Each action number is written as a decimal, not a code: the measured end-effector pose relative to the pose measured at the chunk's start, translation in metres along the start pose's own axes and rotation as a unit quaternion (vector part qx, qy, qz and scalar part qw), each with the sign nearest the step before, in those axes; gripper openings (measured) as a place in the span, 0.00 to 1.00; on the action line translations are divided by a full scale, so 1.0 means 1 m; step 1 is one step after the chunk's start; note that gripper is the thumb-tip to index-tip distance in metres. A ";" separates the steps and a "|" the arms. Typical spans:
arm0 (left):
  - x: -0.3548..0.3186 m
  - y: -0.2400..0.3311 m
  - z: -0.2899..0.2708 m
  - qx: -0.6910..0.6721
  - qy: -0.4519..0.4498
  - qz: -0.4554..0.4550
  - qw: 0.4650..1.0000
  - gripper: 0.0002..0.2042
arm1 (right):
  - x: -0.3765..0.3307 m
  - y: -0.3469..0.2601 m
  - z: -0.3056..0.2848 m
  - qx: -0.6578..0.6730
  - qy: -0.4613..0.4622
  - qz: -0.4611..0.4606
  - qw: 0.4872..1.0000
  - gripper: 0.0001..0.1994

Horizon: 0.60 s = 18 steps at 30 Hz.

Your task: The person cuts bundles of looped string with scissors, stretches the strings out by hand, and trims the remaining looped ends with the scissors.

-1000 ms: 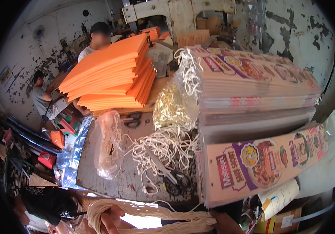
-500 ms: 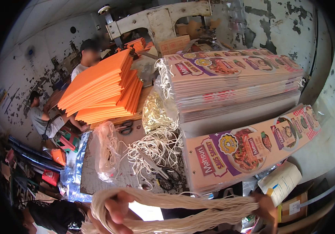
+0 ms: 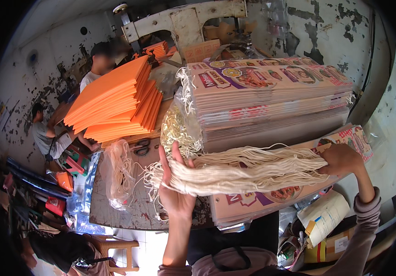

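A thick hank of cream cord stretches between my two hands, above the near printed panel. My left hand carries its left end across the palm, with fingers extended upward and apart behind the strands. At the other end my right hand is closed on the hank, its fingertips partly hidden. Beneath and beside my left hand lies a tangle of white cords. A tall stack of printed panels, with white cord loops hanging at its left end, stands behind the hank.
Stacked orange folded sheets are at the table's left. Dark-handled scissors lie near a bag of pale cord. A large metal machine stands behind. Two people sit at left; another person is at lower left, near a stool.
Both hands have lifted the hank up and away from me, from the near edge to over the printed panel. My forearms are now in view. The hank hides the near scissors.
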<state>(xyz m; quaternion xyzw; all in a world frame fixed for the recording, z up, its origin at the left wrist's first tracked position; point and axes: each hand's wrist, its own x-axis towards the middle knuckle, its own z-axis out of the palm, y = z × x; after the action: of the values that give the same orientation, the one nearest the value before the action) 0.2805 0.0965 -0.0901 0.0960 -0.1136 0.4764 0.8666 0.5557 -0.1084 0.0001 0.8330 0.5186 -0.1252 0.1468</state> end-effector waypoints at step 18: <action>-0.076 0.007 -0.004 0.054 0.281 -0.188 0.939 0.25 | 0.012 -0.001 0.009 -0.061 0.023 -0.019 0.998 0.13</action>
<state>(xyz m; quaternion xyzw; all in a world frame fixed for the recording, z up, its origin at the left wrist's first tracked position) 0.2357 0.0399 -0.1158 0.0245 0.1810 0.3175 0.9305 0.5596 -0.1010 -0.0128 0.8150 0.5442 -0.0771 0.1833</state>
